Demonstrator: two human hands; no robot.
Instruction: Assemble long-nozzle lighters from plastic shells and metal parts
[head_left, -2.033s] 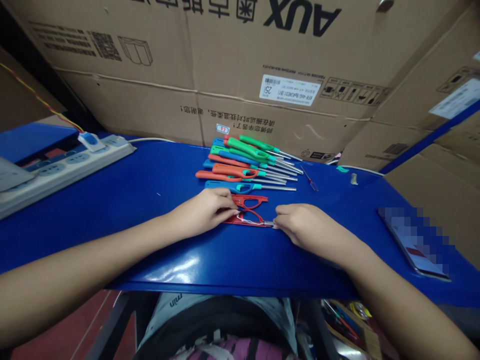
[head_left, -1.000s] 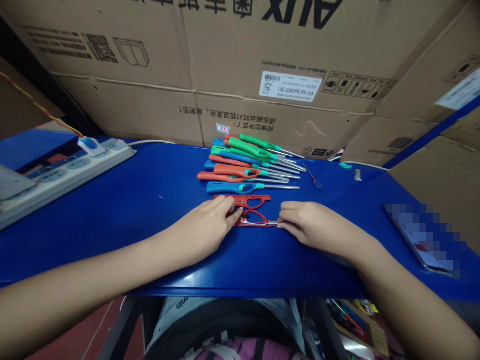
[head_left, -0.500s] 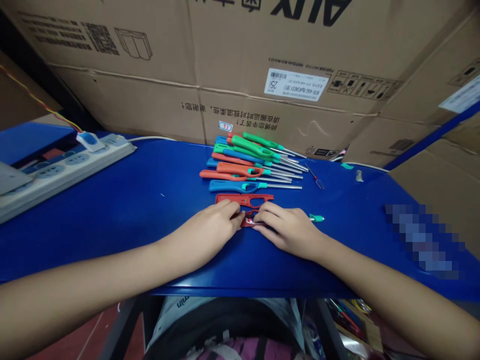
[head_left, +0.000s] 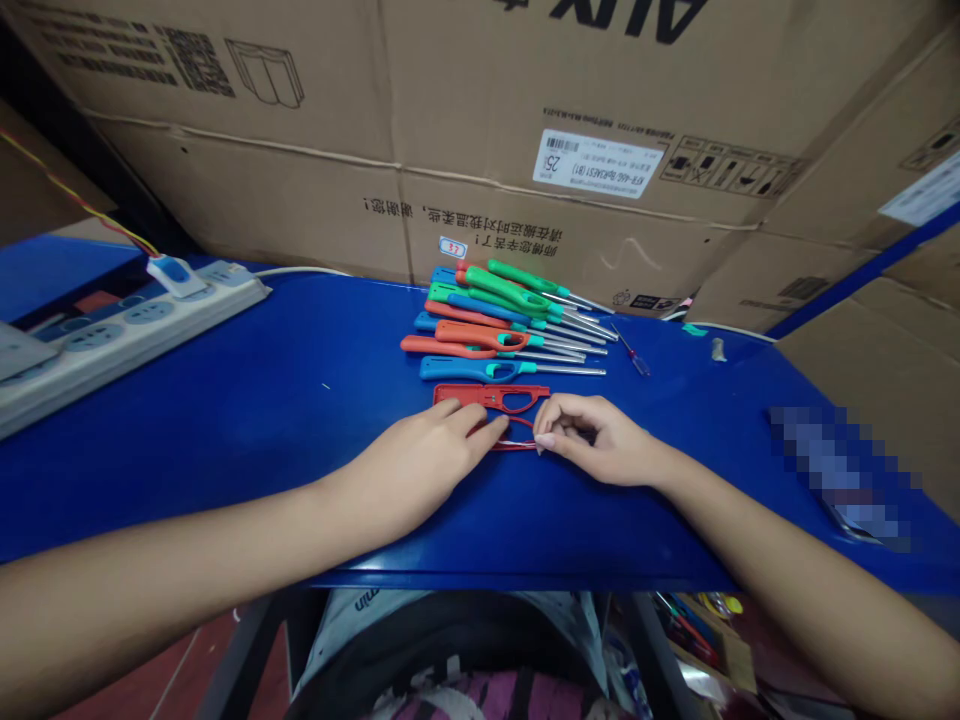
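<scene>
My left hand [head_left: 442, 445] is closed on a red lighter casing half [head_left: 519, 447], fingertips pressing its left part against the table. At the casing's right end, the thumb and fingers of my right hand [head_left: 589, 440] are pinched together. A thin pale wire [head_left: 517, 443] runs along the casing to these fingertips; its far end is hidden. Just beyond lies another red casing half [head_left: 487, 398] with a trigger opening, its inside facing up. A blue gas lighter [head_left: 480, 369] lies behind it, at the near side of a pile of lighters [head_left: 517, 292] in green, orange and blue with metal barrels.
A small screwdriver [head_left: 637, 360] lies right of the pile. Further right are a teal scrap [head_left: 694, 329] and a small clear piece [head_left: 718, 349]. A power strip [head_left: 135, 320] runs along the left. A large cardboard box [head_left: 300, 200] stands behind. A blurred-out object [head_left: 847, 480] lies at the right.
My right hand has lifted off the casing's middle and turned, now pinching at its right end. The teal tip formerly showing right of it is out of sight. My left hand stays on the casing.
</scene>
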